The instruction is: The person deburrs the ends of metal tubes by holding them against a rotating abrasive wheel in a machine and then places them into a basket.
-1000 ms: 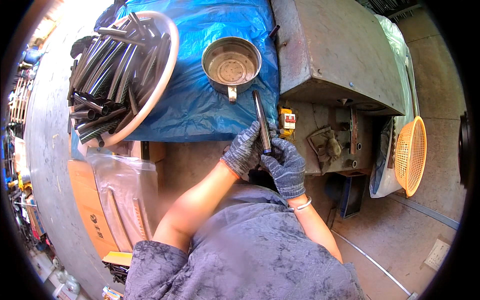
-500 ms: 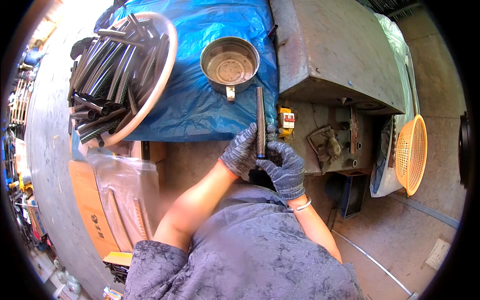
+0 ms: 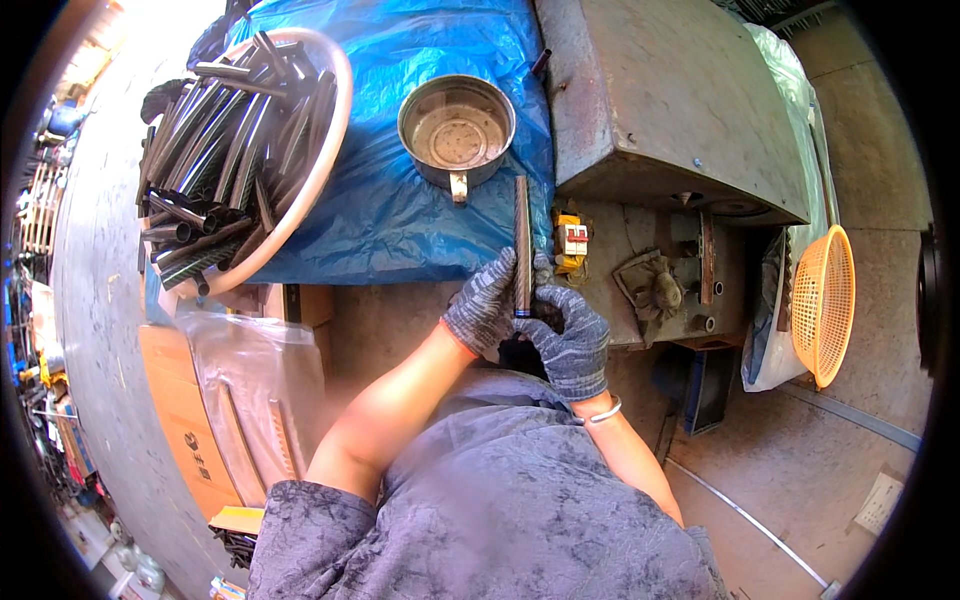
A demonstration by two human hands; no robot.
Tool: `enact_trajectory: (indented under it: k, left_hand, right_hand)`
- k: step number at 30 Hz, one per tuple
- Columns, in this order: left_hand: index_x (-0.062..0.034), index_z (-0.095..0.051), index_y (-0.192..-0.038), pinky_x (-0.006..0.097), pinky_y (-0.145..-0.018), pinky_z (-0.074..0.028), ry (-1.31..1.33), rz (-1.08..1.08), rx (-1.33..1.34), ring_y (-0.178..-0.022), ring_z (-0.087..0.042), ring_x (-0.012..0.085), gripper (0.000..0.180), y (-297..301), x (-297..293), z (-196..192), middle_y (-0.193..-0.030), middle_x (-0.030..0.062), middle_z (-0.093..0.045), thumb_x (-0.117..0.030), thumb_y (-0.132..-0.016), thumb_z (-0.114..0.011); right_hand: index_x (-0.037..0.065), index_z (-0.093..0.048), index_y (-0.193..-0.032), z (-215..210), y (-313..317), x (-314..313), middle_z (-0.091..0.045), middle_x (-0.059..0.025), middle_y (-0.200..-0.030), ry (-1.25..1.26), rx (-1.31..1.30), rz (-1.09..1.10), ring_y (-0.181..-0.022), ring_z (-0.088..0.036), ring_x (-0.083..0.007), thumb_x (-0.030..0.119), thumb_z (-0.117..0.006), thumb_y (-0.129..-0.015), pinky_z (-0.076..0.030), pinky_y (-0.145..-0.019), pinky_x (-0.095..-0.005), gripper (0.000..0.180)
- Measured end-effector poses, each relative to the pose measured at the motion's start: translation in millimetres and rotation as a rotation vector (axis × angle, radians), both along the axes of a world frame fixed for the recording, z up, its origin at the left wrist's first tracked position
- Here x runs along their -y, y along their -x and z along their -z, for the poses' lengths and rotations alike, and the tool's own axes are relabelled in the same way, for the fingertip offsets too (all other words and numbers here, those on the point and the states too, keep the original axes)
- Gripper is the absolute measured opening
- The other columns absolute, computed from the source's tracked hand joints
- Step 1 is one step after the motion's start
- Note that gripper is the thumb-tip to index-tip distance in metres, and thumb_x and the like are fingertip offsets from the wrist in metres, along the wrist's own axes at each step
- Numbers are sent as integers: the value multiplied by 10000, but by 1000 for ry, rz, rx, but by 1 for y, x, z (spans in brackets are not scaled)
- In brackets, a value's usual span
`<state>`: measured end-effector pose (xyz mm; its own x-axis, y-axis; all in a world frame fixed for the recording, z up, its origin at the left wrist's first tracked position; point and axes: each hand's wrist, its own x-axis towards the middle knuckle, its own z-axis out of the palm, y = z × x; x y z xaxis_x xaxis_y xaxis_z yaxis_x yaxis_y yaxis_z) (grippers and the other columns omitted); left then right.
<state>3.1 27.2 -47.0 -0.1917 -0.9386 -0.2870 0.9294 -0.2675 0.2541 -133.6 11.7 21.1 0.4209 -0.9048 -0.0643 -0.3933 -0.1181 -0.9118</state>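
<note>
A dark, glossy patterned tube stands almost lengthwise in front of me, its far end reaching over the blue plastic sheet. My left hand, in a grey knitted glove, is closed around the tube from the left side. From the right, my gloved right hand grips the tube's near end, thumb and fingers curled in at its tip. Just beyond the tube sits a round metal cup with its handle toward me; its inside bottom looks stained.
At the left, a pale round basin is heaped with similar dark tubes. A grey metal machine housing stands at the right, with a breaker switch and a rag beside it. An orange basket hangs farther right.
Both hands keep their hold on the tube, almost unmoved. The view has shifted very slightly.
</note>
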Motion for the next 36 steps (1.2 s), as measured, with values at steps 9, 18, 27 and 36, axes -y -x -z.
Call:
enact_trajectory:
  k: [9,18,27,36]
  left_hand:
    - [-89,-548,-1091,310,-759,-487,-15,23,-104,-832,-551,151,433,0,0,1,-919,17,-569,-463,-884,-620]
    - [-78,-555,-1086,319,-766,-496,39,18,-93,-826,-578,165,455,-4,1,-1,-904,30,-585,-477,-875,-621]
    - [-66,-550,-1146,347,-812,-506,50,13,-94,-898,-605,193,483,-5,3,1,-971,60,-614,-470,-887,-609]
    - [-73,-532,-1160,347,-847,-494,49,-65,38,-919,-603,199,500,-5,7,2,-993,63,-608,-454,-861,-657]
  right_hand:
    - [45,-544,-1031,1,-1,-4,-580,-32,-743,132,-125,76,-675,-556,-118,110,-841,-670,-494,-648,-277,472]
    - [46,-558,-1059,5,-2,-3,-623,-46,-747,248,-102,33,-656,-593,-131,124,-851,-657,-505,-631,-289,503]
    - [42,-577,-1058,6,-2,2,-689,-107,-875,230,-60,-10,-768,-690,-196,113,-800,-731,-535,-682,-313,403]
    - [10,-572,-1057,10,-1,5,-705,-101,-869,149,-12,-23,-784,-686,-146,35,-752,-764,-536,-701,-284,345]
